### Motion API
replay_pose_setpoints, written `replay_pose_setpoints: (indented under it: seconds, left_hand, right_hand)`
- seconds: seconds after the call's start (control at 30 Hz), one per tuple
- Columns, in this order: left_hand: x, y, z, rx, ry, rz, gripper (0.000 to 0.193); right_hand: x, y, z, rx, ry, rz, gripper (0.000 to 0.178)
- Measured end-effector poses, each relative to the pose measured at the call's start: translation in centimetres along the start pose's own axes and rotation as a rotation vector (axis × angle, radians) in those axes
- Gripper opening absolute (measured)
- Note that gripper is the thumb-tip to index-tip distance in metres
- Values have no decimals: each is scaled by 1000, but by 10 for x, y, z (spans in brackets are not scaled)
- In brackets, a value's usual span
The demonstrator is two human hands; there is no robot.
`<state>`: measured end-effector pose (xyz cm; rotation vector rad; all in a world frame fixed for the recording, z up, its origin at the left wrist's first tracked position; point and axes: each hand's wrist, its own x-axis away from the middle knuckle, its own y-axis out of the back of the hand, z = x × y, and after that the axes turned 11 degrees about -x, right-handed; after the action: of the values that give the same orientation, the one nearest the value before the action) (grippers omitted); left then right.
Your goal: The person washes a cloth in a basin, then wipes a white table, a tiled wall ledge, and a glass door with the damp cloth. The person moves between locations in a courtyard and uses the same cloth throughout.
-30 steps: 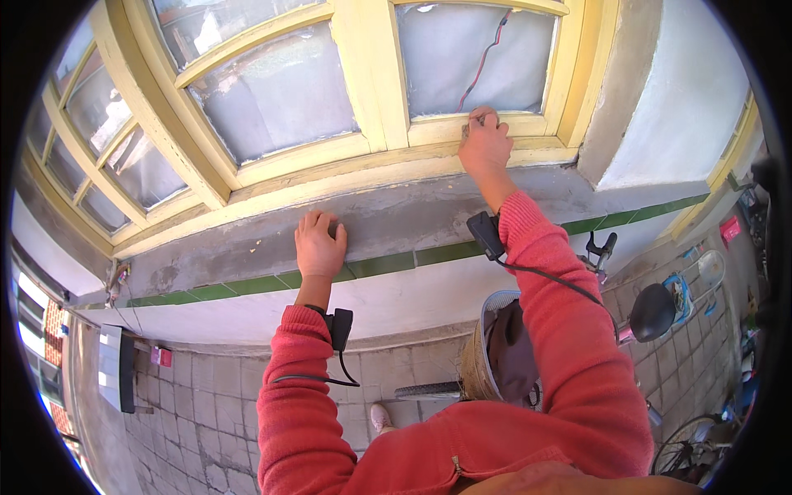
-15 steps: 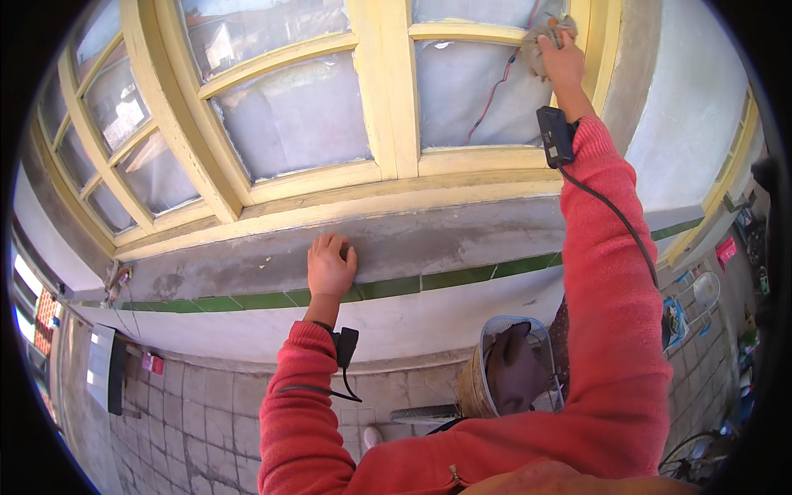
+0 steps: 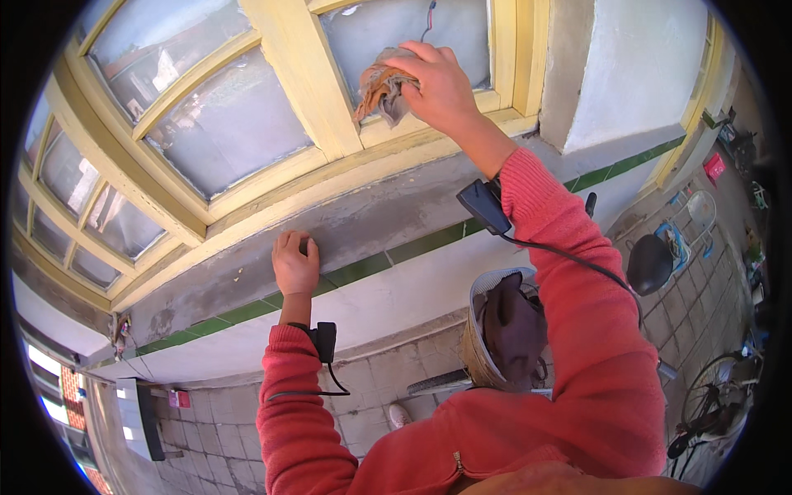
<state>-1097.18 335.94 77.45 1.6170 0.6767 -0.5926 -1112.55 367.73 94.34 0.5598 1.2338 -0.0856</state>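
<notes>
My right hand (image 3: 437,89) grips a crumpled grey and brown rag (image 3: 383,92) against the lower part of a window pane (image 3: 462,41), close to the yellow wooden frame (image 3: 326,107). The fingers are closed over the rag's upper side. Lower and to the left, my left hand (image 3: 295,264) rests on the grey sill (image 3: 363,216) with loosely bent fingers and the thumb a little apart; nothing shows in it. Paint on the frame is chipped along the glass edges. A thin wire (image 3: 428,21) shows behind the pane.
Green tiles (image 3: 359,271) edge the sill. Below stands a bicycle basket (image 3: 476,351) holding dark cloth (image 3: 513,322), with a mirror (image 3: 650,264) to its right. A bench-like object (image 3: 139,419) and a pink box (image 3: 179,398) are on the paving at left.
My right hand has brought the rag from the pane's upper right side down and left to its lower edge. My left hand stays on the sill while the view has shifted right.
</notes>
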Motion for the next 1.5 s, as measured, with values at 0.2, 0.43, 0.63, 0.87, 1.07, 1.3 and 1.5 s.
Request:
replay_pose_setpoints:
  seconds: [0.2, 0.43, 0.63, 0.87, 1.07, 1.3, 1.5]
  left_hand:
    - [-1, -2, -2, 14, 3, 35, 9]
    - [-2, -2, -4, 15, 8, 64, 7]
    - [-2, -3, -3, 44, 2, 64, 7]
    - [-1, -6, -1, 76, 6, 69, 8]
    - [0, -9, 2, 69, 8, 105, 8]
    - [-1, -11, 6, 50, -68, 72, 9]
    - [-1, -10, 5, 14, -60, 94, 9]
  right_hand:
    - [136, 58, -39, 113, -490, 872, 32]
    - [50, 124, -65, 17, -340, -317, 30]
    - [-18, 132, -100, 696, -46, -275, 39]
    - [51, 118, -90, 241, -798, 161, 36]
    - [151, 70, -1, -132, -199, 140, 31]
    - [231, 100, -18, 149, -187, 253, 29]
    - [253, 219, -117, 538, -429, 271, 30]
